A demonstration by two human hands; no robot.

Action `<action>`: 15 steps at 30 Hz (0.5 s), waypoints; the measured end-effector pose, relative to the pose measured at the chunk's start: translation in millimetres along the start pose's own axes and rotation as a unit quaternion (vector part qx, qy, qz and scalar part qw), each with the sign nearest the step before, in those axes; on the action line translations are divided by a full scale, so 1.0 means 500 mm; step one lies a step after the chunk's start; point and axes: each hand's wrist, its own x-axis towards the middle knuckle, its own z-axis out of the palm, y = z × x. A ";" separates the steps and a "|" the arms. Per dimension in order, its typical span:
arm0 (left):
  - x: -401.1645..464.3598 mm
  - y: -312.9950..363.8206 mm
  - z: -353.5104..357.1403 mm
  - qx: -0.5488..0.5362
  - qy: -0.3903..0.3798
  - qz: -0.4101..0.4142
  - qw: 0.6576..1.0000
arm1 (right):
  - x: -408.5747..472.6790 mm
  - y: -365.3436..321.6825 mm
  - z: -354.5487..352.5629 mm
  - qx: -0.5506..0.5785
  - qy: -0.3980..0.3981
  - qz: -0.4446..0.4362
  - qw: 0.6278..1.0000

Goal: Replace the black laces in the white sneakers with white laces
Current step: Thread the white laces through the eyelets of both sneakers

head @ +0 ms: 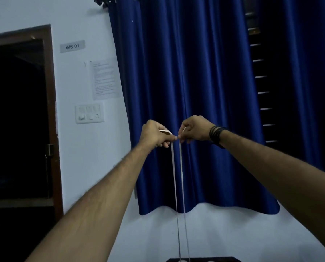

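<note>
Left hand: the left hand (156, 136) is raised at arm's length, fingers curled, pinching one end of a flat white shoelace (175, 176); a short loop of lace shows over its thumb side.
Right hand: the right hand (194, 130), with stacked black bands on the wrist (217, 136), pinches the other end of the same lace between thumb and fingers; the two hands' fingertips nearly meet.
White lace: its two strands hang side by side, close together and nearly straight, from the hands down to the bottom edge of the view.
Lace ends: held level with each other, which I judge to be a check that both sides are equal in length.
Sneakers: only two pale rounded shapes (182, 260) on a dark surface (231, 259) show at the bottom edge, where the strands lead; too little shows to say whether they are the white sneakers.
Black laces: none in view.
Progress: the white lace seems to be anchored below, probably through a first pair of eyelets, so the swap on this shoe looks begun, not finished.
Still left: likely threading the remaining eyelets and tying; the state of the second sneaker cannot be told.
Surroundings: a deep blue pleated curtain (205, 91), a pale wall with a "WS 01" label (72, 46) and a dark doorway (16, 120).
</note>
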 end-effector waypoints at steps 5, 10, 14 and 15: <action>0.000 -0.019 0.012 -0.089 0.004 0.010 0.996 | -0.009 0.009 -0.009 0.000 0.064 -0.034 0.997; 0.008 -0.021 0.019 -0.146 0.028 0.001 0.989 | -0.013 0.020 -0.007 0.029 0.117 -0.015 0.993; 0.014 -0.014 0.026 -0.131 0.023 0.010 0.991 | -0.017 0.025 0.001 0.116 0.177 -0.005 0.977; 0.015 -0.012 0.029 -0.120 0.020 0.013 0.993 | -0.017 0.025 0.003 0.135 0.189 -0.003 0.973</action>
